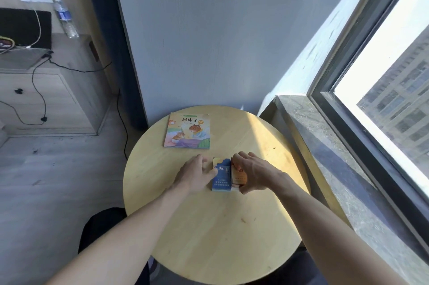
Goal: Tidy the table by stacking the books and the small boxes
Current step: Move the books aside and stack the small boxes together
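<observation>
A round, pale wooden desk (216,226) stands in the corner between a grey wall and a window with a dark frame (362,90); sunlight falls across the desk's right part. At the far left of the desk top lies a thin picture book with a colourful cover showing cartoon animals in a bed (187,130), flat and face up, well apart from the hands. It looks like more than one thin book stacked together, but the edges are too fine to be sure.

Near the middle of the desk sit two small boxes side by side, touching. The small blue box with a yellow corner and white lettering (222,175) lies flat on the left. The small orange box (239,177) is just to its right, partly hidden by the hand over it.

The left hand (196,174) rests against the left edge of the blue box, its fingers (205,164) loosely curled and the thumb touching the box's side; it presses the box rather than closing around it. The right hand (254,172) is closed on the orange box, with fingers over its far end and the thumb at its near end. Whether the orange box is lifted off the desk or resting on it cannot be told.

Off to the left, a clear plastic water bottle with a blue label (64,18) stands on a low wooden cabinet (58,90), with black cables trailing down.
</observation>
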